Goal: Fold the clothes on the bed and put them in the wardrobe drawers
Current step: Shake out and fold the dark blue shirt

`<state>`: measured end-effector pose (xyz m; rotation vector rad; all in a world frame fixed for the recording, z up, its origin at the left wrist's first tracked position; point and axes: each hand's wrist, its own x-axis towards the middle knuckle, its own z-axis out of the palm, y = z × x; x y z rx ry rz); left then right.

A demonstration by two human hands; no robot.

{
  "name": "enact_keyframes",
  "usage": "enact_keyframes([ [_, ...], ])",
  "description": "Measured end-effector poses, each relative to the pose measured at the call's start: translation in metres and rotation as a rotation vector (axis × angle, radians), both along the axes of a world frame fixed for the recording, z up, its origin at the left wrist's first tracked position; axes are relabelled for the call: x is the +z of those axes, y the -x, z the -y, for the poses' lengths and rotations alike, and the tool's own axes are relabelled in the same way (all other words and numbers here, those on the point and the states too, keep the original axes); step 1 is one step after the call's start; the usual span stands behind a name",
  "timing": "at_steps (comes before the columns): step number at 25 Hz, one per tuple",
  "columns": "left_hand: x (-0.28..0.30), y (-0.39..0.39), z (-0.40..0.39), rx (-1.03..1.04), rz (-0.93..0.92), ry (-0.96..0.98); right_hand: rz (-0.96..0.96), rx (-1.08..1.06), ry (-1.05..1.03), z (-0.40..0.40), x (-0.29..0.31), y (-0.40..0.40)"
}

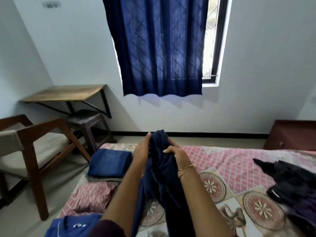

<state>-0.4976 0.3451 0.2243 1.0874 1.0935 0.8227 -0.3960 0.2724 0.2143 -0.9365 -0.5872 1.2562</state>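
Your hands hold a dark navy garment (162,170) up over the bed (227,168), about midway along its near side. Your left hand (142,148) lies against the cloth's left side with fingers nearly straight and pointing up, the thumb hidden behind the fabric, so you cannot tell whether it pinches. Your right hand (177,159) has its fingers curled round a bunched fold of the garment, and a thin gold bangle (185,167) sits on that wrist. The cloth rises to a peak above both hands and hangs down between your forearms toward the bottom edge of the view.

On the bed's left edge, near the far corner, jeans (110,163) lie folded on top of a grey piece. Nearer to you along that edge is a crumpled pink cloth (89,199), and at the near left corner a blue shirt (73,226) shows its collar. Toward the bed's right edge a loose black heap (289,182) lies unfolded.

Past the left side of the bed stand a wooden chair (30,144), a dark stool (87,120) and a wall-mounted desk (66,93) in the corner. A blue curtain (157,47) covers most of the window (215,43) on the far wall. A brown cabinet (292,135) stands beyond the bed's far right corner.
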Motion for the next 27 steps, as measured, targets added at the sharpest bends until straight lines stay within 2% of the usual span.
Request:
enact_keyframes([
  [1, 0.024, 0.001, -0.013, -0.045, 0.064, 0.088, 0.021, 0.078, -0.084, -0.004, 0.021, 0.002],
  [3, 0.06, 0.006, -0.029, -0.15, 0.11, 0.083, -0.017, 0.158, -0.124, -0.016, 0.048, 0.001],
  [6, 0.086, 0.003, -0.033, -0.23, -0.115, -0.026, 0.04, 0.161, -0.032, -0.03, 0.06, -0.006],
  [9, 0.105, -0.001, -0.04, -0.127, -0.129, -0.046, 0.152, -0.03, 0.107, -0.036, 0.055, -0.012],
  [11, 0.123, -0.004, -0.038, -0.142, -0.031, 0.003, 0.183, -0.23, 0.192, -0.041, 0.043, -0.018],
  [13, 0.142, -0.005, -0.033, -0.23, 0.099, 0.013, 0.23, -0.401, 0.192, -0.041, 0.039, -0.024],
  [14, 0.153, -0.004, -0.033, -0.301, 0.168, -0.007, 0.321, -0.469, 0.157, -0.043, 0.04, -0.029],
  [16, 0.17, -0.004, -0.032, -0.402, 0.292, -0.045, 0.661, -0.544, 0.12, -0.043, 0.051, -0.039],
  [18, 0.182, 0.0, -0.031, -0.454, 0.385, -0.08, 0.928, -0.541, 0.077, -0.045, 0.062, -0.046],
  [21, 0.191, 0.002, -0.039, -0.443, 0.412, -0.15, 1.113, -0.551, 0.208, -0.043, 0.081, -0.047],
  [24, 0.193, 0.01, -0.051, -0.372, 0.375, -0.181, 1.163, -0.79, 0.344, -0.039, 0.096, -0.057],
  [27, 0.19, 0.017, -0.055, -0.319, 0.303, -0.227, 1.009, -1.004, 0.407, -0.033, 0.117, -0.061],
])
